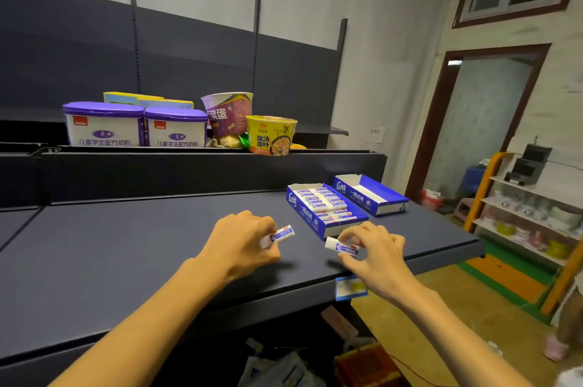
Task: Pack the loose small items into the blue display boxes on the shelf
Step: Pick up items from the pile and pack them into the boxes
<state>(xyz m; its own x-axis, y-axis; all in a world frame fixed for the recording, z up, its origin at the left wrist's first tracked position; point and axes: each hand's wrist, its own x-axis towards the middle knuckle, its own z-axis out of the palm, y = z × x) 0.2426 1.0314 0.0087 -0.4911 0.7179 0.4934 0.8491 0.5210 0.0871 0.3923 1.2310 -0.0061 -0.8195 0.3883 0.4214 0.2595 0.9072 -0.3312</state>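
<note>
Two blue display boxes stand on the dark shelf (126, 244) at the right. The nearer box (295, 199) holds several small white-and-blue packets; the farther box (378, 194) looks empty from here. My left hand (243, 241) pinches one small packet (282, 234) just above the shelf, left of the nearer box. My right hand (375, 249) pinches another packet (342, 247) close to that box's front end.
On the upper shelf sit two purple-lidded white tubs (104, 125), a purple noodle cup (228, 112) and a yellow noodle cup (271, 134). A price tag (350, 287) hangs on the shelf's front edge. A doorway and a yellow rack (536, 213) stand at the right.
</note>
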